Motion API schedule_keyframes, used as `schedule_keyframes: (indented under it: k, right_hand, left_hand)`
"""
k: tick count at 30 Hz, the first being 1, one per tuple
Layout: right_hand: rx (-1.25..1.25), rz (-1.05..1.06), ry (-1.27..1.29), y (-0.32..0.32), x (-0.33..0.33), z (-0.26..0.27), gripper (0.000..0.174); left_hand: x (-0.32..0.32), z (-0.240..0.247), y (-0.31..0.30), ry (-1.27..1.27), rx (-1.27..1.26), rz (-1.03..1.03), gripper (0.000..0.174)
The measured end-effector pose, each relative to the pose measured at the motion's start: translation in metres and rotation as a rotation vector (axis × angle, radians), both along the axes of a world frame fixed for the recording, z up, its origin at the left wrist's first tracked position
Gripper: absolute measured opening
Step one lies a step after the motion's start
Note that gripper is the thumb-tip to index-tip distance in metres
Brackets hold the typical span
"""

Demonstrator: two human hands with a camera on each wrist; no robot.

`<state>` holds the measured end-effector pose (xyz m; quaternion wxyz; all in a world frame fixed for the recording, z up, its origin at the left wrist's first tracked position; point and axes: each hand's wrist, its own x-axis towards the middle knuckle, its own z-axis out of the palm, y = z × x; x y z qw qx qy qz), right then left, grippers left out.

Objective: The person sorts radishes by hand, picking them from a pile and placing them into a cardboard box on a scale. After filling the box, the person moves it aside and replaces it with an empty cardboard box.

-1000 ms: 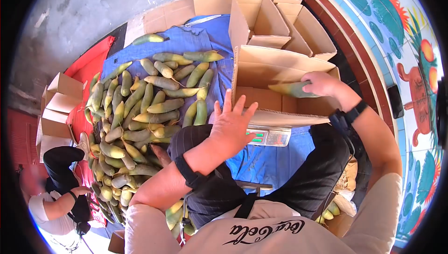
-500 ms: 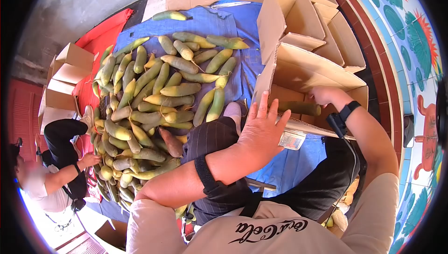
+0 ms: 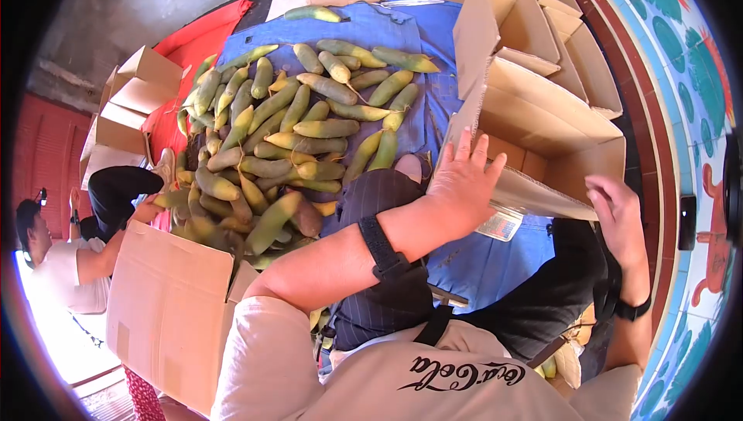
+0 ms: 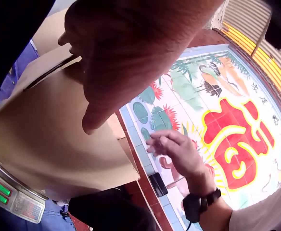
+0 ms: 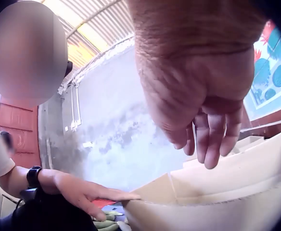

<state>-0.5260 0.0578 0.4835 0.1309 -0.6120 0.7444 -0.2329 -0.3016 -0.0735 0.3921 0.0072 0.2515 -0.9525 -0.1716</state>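
My left hand (image 3: 464,186) rests with straight, spread fingers on the near-left rim of an open cardboard box (image 3: 542,195). Its palm side shows above the box wall in the left wrist view. My right hand (image 3: 617,216) hangs beside the box's right corner with loosely bent fingers and holds nothing; in the right wrist view its fingers (image 5: 210,139) point down. The box stands on a digital scale (image 4: 22,204) with lit green displays. To the left, a large pile of green radishes (image 3: 309,145) covers a blue sheet (image 3: 371,26).
More open cardboard boxes (image 3: 518,15) stand behind the box, beside the tiled wall. Another person (image 3: 93,258) sits at the left by the pile. At the near left a cardboard box (image 3: 166,313) stands in front of the radishes. My knees flank the scale.
My right hand held a green radish inside the box; now it is out over the right corner, empty. The left hand stays by the rim. A cardboard box has appeared at the near left.
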Motion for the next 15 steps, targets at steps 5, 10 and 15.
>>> schedule_keyframes:
  k: [5, 10, 15]
  right_hand:
    - [-0.118, -0.256, 0.058, 0.082, -0.022, -0.021, 0.011]
    - [-0.141, -0.498, 0.122, 0.153, -0.050, -0.066, 0.008]
    - [-0.091, -0.513, 0.188, 0.172, -0.049, -0.093, 0.010]
  left_hand:
    - [0.003, -0.001, -0.003, 0.082, 0.034, 0.019, 0.076]
    - [0.005, -0.008, -0.010, 0.105, 0.059, -0.004, 0.070]
    - [0.007, -0.008, -0.017, 0.232, 0.164, 0.033, 0.061]
